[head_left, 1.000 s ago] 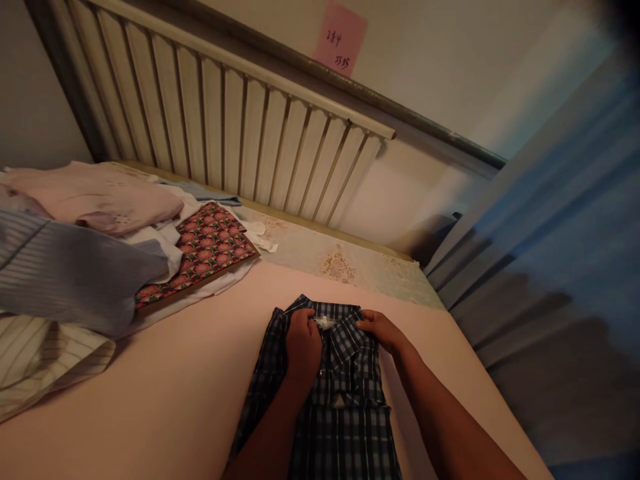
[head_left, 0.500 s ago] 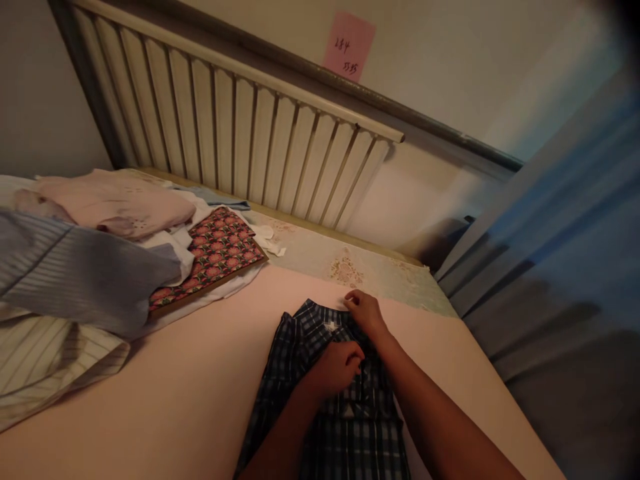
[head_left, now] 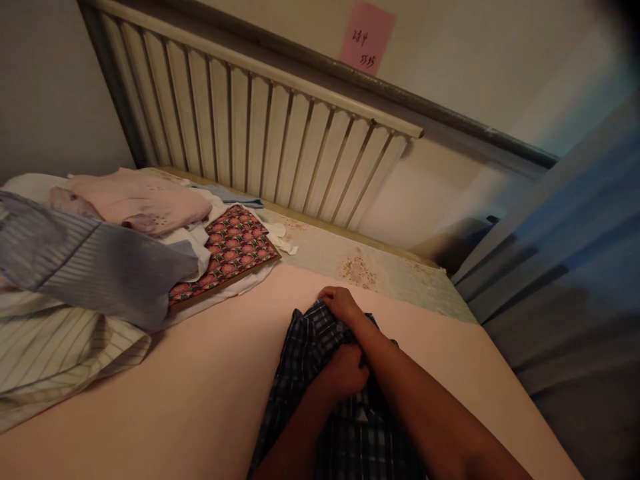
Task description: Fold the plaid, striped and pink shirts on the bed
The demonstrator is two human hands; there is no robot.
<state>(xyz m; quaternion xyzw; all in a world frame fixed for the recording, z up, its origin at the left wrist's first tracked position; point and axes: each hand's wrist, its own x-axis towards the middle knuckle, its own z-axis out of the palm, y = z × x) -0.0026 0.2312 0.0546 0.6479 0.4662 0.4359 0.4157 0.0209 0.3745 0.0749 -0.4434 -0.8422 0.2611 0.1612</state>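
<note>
A dark blue plaid shirt lies on the pink sheet in front of me, its collar toward the wall. My right hand reaches across to the left part of the collar, fingers bent and closed on its edge. Below it, my left hand is curled on the front of the shirt near the neck opening, closed on the cloth; its fingertips are partly hidden. The two forearms cover much of the shirt's middle and right side.
To the left is a heap of clothes, with a grey-blue ribbed garment, a pink garment and a striped cream one. A flower-patterned board lies beside it. A radiator lines the wall; a blue curtain hangs right.
My right hand has moved left along the collar, from its right side to its left part. My left hand stays on the shirt front. The view has shifted slightly.
</note>
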